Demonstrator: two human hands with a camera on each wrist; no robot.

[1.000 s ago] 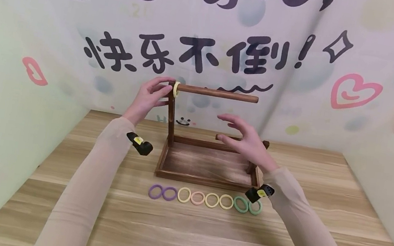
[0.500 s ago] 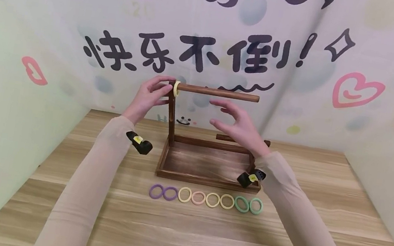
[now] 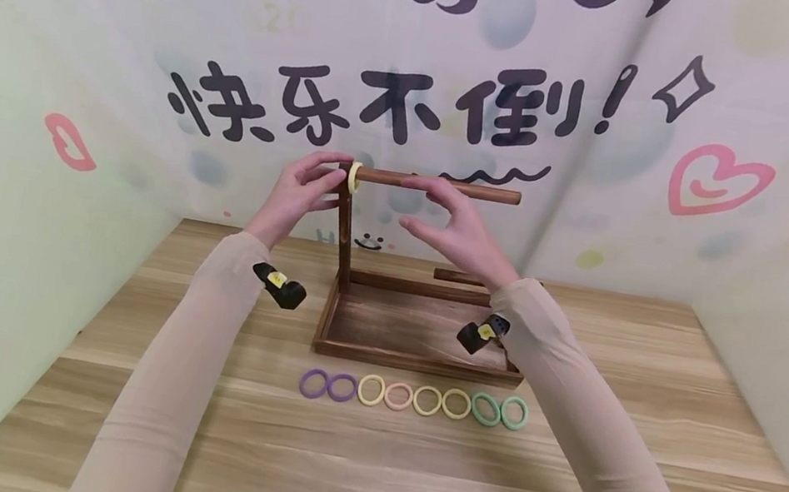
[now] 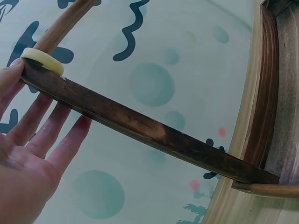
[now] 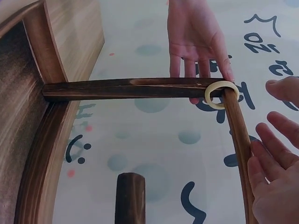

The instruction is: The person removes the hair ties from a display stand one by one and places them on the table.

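Observation:
A brown wooden stand (image 3: 343,243) has an upright post and a long rod (image 3: 485,193) that juts rightward from its top. One pale yellow ring (image 5: 209,95) hangs around the rod, right against the post. My left hand (image 3: 299,191) holds the top of the post, thumb by the ring and fingers behind the wood, as the left wrist view shows. Beside the rod's middle is my right hand (image 3: 460,234), with fingers spread, thumb apart and nothing held. In the right wrist view its fingertips (image 5: 254,147) overlap the rod's edge.
The stand's tray base (image 3: 421,325) rests on the wood-grain table (image 3: 362,477). A shorter, lower rod (image 3: 454,276) is at its right. In front lies a row of several rings, from a purple ring (image 3: 303,382) to a green ring (image 3: 525,415). A printed cloth (image 3: 223,171) hangs behind.
My right hand has moved up and left, from beside the lower rod to the middle of the upper rod. The left hand and the yellow ring have stayed in place.

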